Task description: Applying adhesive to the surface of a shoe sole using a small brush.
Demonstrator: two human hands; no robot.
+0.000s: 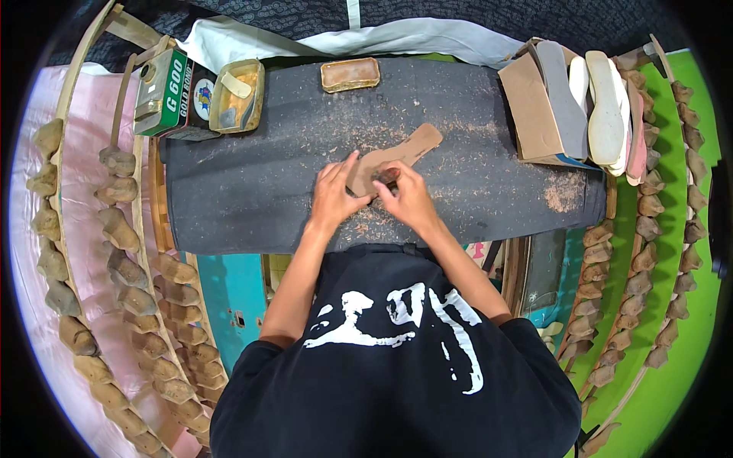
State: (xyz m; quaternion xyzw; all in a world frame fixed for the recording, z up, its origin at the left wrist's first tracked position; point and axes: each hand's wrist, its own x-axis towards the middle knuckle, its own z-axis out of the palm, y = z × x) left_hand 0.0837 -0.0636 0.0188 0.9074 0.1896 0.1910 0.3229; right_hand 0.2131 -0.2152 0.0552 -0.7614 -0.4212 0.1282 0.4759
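A brown sole-shaped piece (405, 150) lies on a dark grey work mat (252, 183), its narrow end pointing up right. My left hand (334, 195) presses flat on its near end with fingers spread. Beside it, my right hand (408, 197) is closed on a small tool at the edge of the piece; the tool is mostly hidden by the fingers. Brown shavings and dust are scattered on the mat around both hands.
A green tin (162, 93) and an open tray of yellowish paste (237, 95) stand at the back left, a small tan block (350, 75) at back centre. A stack of soles and boards (580, 103) sits back right. Racks of shoe lasts (130, 282) line both sides.
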